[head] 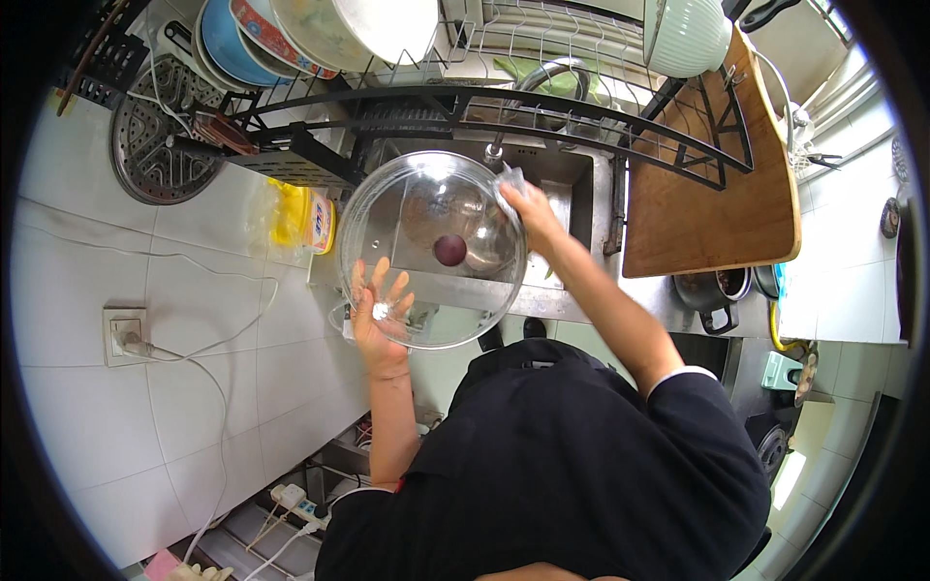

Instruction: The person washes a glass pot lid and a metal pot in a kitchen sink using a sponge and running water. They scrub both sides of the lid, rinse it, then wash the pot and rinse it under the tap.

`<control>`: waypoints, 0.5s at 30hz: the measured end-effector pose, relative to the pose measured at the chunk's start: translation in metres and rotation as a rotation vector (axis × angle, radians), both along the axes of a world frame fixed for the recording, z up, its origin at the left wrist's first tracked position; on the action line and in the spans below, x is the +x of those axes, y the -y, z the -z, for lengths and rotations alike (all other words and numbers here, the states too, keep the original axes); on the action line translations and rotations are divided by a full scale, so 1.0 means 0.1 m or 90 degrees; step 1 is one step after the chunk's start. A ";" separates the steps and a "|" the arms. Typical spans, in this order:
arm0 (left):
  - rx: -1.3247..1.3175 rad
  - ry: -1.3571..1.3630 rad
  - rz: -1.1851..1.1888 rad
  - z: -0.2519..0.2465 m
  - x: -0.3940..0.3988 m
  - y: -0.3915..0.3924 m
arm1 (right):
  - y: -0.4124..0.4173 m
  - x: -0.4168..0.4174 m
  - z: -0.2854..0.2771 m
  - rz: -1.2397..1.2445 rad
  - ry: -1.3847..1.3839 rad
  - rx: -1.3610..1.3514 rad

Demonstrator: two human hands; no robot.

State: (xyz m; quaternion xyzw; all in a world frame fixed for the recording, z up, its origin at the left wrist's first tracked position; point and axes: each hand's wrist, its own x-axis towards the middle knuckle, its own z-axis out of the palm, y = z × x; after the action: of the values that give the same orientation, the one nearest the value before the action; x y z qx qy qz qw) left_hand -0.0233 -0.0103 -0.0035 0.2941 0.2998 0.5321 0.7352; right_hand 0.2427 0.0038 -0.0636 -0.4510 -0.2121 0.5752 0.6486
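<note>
A round glass pot lid (429, 305) with a dark red knob (450, 250) is held up above a stainless steel sink (581, 189). My left hand (380, 312) supports it at the lower left rim; its spread fingers show through the glass. At the upper right rim, my right hand (534, 210) presses a crumpled, whitish, translucent cloth or wipe (513, 180) against the edge. The faucet (494, 150) reaches down just beyond the lid. Part of the sink is seen only through the glass.
A black dish rack (458, 102) with stacked bowls (232, 43) spans the sink. A wooden cutting board (712, 210) leans at the right, near a dark pot (708, 294). Left stand a yellow tub (305, 218) and a wall outlet (125, 336) with a plugged-in cord.
</note>
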 end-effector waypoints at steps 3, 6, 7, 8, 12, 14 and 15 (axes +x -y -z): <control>-0.006 0.027 -0.048 0.08 0.06 -0.02 | 0.30 -0.33 0.43 0.105 -0.227 -0.076; -0.019 0.041 -0.088 0.14 0.10 -0.06 | 0.51 -0.65 0.46 0.158 -0.375 -0.119; -0.028 0.036 -0.089 0.15 0.10 -0.06 | 0.57 -0.69 0.46 0.139 -0.380 -0.117; -0.037 0.030 -0.089 0.15 0.10 -0.07 | 0.57 -0.68 0.46 0.138 -0.362 -0.119; -0.062 0.072 -0.032 0.20 0.08 0.02 | 0.20 -0.34 0.19 0.228 0.016 -0.135; -0.071 0.061 0.007 0.19 0.14 0.09 | -0.19 0.02 0.47 0.181 0.352 -0.039; -0.075 0.056 0.027 0.17 0.17 0.13 | -0.35 0.13 0.53 0.175 0.490 -0.027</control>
State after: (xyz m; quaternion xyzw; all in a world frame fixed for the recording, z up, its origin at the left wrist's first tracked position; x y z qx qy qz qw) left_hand -0.0058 -0.0230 -0.0207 0.2324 0.2916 0.5106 0.7747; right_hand 0.2556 0.0385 -0.1162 -0.6707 -0.3651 0.2771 0.5832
